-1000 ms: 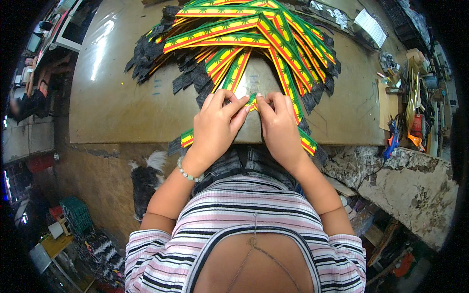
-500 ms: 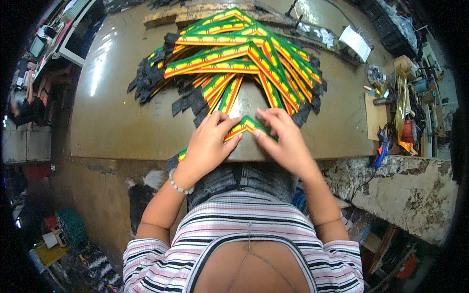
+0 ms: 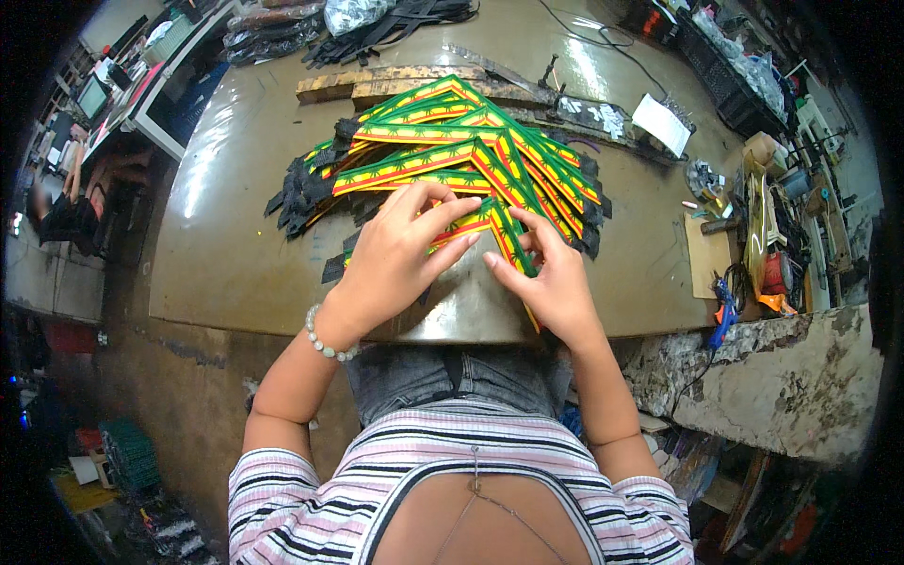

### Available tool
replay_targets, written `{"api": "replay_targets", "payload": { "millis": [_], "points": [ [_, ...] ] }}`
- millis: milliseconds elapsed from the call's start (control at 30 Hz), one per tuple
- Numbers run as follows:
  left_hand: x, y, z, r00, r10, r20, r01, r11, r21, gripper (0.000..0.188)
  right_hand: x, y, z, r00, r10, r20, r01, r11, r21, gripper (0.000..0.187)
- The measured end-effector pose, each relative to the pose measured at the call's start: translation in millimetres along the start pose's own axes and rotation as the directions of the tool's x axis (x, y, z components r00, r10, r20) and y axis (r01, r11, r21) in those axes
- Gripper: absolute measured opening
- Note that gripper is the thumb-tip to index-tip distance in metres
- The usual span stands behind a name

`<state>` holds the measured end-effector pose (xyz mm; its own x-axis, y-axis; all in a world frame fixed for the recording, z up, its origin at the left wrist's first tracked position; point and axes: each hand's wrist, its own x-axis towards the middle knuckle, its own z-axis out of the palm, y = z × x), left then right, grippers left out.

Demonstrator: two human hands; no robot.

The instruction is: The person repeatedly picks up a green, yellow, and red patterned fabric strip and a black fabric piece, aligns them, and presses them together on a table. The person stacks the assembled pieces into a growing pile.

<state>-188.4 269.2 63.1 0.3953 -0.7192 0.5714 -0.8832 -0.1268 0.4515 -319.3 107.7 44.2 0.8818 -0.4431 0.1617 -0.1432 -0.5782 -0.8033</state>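
Note:
A folded strap point(image 3: 506, 234), striped green, yellow and red with dark leaf-like figures, bends in a V with its peak away from me. My left hand point(image 3: 395, 247) has thumb and fingers on its left arm, close to the peak. On the other arm, my right hand point(image 3: 556, 275) grips the strap between thumb and fingers; its lower end hangs down past the hand. Just beyond lies a fanned pile of similar V-folded straps point(image 3: 414, 169), several with black webbing ends point(image 3: 299, 200). My left hand covers part of the pile and of the strap.
Worn wooden bars point(image 3: 377, 87) lie behind the pile on the brown table point(image 3: 221, 282). A white paper pad point(image 3: 662, 125) and a black crate point(image 3: 730, 80) stand farther right. A blue glue gun point(image 3: 724, 315) is at the right edge. Another person point(image 3: 71, 217) sits far left.
Both hands have moved away from me with the strap, from near the table edge up to the pile. The strap's right arm now points down toward me. The whole view has shifted.

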Motion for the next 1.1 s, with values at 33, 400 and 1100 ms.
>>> {"api": "replay_targets", "payload": {
  "millis": [33, 400, 1100],
  "points": [
    [6, -2, -2, 1.000, 0.009, -0.018, -0.009, 1.000, 0.010, 0.034, 4, -3, -5, 0.999, 0.029, 0.016, -0.030, 0.999, 0.035, 0.052],
    [49, -59, 43, 0.931, -0.307, 0.200, 0.138, 0.800, 0.584, 0.119, 67, 33, 27, 0.981, -0.183, 0.064, 0.174, 0.689, -0.704, 0.121],
    [38, -63, 73, 0.994, -0.111, 0.026, 0.056, 0.679, 0.732, 0.093, 280, 49, 21, 0.910, -0.082, 0.407, 0.271, 0.860, -0.432, 0.044]
  ]
}}
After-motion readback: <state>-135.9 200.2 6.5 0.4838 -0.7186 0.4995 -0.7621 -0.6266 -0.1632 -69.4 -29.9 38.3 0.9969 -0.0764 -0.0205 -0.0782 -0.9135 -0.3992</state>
